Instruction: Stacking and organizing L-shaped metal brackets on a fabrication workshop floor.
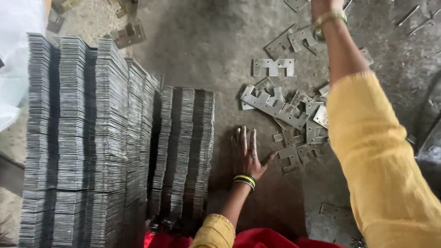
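Observation:
My left hand lies flat on the grey floor, palm down, fingers spread, holding nothing. It rests between a short stack of metal plates on its left and a loose heap of notched metal plates on its right. My right arm in a yellow sleeve reaches far up the frame; only the wrist with a bangle shows, and the hand itself is cut off by the top edge. A single notched plate lies apart in front of the heap.
Tall rows of stacked metal plates fill the left side. More loose plates lie near the top right, and one plate lies at the lower right. A white sheet is at the far left.

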